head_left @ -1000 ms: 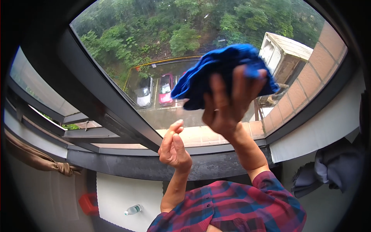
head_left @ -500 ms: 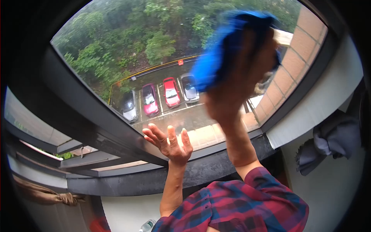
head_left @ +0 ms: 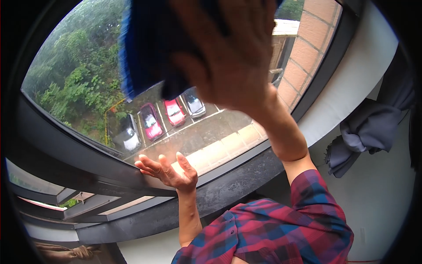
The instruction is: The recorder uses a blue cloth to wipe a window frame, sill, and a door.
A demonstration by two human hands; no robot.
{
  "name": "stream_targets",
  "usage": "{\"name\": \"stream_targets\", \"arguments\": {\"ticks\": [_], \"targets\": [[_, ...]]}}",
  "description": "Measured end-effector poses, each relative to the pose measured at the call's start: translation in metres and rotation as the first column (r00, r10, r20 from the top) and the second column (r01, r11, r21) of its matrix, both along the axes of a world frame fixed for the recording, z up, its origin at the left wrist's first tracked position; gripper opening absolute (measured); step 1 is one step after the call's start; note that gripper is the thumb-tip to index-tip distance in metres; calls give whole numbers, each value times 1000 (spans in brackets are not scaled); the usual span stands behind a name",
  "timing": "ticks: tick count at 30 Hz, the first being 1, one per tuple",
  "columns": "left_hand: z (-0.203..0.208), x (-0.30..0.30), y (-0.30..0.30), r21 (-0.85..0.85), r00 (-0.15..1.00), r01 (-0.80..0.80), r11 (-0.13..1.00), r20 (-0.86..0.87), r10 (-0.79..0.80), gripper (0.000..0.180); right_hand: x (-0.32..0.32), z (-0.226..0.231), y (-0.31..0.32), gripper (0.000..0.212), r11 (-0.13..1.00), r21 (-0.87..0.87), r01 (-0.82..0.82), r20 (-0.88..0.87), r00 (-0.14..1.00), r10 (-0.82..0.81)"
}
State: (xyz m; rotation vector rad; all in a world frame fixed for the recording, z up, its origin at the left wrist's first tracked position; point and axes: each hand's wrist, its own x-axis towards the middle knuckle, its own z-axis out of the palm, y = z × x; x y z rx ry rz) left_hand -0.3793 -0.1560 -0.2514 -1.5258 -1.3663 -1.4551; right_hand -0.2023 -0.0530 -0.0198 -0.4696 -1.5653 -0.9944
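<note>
My right hand (head_left: pixel 228 66) is raised high over the window glass, its fingers spread across a blue cloth (head_left: pixel 149 48) that it holds. Hand and cloth are slightly blurred, and the top of the cloth runs out of view. Lower and to the left, my left hand (head_left: pixel 169 174) has its fingers stretched apart and holds nothing. It is close to the bottom of the window pane (head_left: pixel 220 132); whether the fingertips touch the glass I cannot tell.
A dark window frame (head_left: pixel 101 165) and dark sill (head_left: pixel 237 178) border the pane. Knotted grey curtain (head_left: pixel 365 136) hangs at the right, a brown one (head_left: pixel 79 251) at lower left. Beyond the glass are parked cars (head_left: pixel 151 121), trees (head_left: pixel 74 66) and a tiled wall (head_left: pixel 307 57).
My right hand has swept the blue cloth leftward, and it looks larger. The whole view has shifted, with the window scene sliding left. My left hand stays spread near the lower pane.
</note>
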Motion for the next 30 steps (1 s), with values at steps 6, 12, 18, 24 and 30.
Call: {"name": "stream_targets", "arguments": {"ticks": [6, 12, 18, 24, 30], "targets": [[-1, -3, -4, -44, 1000, 4, 999, 24, -3, 58, 106, -2, 51, 60, 995, 64, 75, -141, 988, -65], [5, -1, -4, -49, 1000, 21, 999, -4, -21, 59, 180, -25, 54, 54, 994, -91, 58, -174, 982, -73], [2, -3, -3, -38, 999, -19, 999, -34, 18, 54, 170, -131, 55, 71, 976, -219, 17, -354, 930, -95], [0, -1, 8, 13, 997, -47, 999, -68, 47, 47, 148, -316, 38, 84, 902, -428, -52, -529, 824, -204], [0, -4, 8, 37, 997, -41, 998, -71, 43, 48, 134, -389, 24, 92, 791, -576, -207, -672, 671, -314]]}}
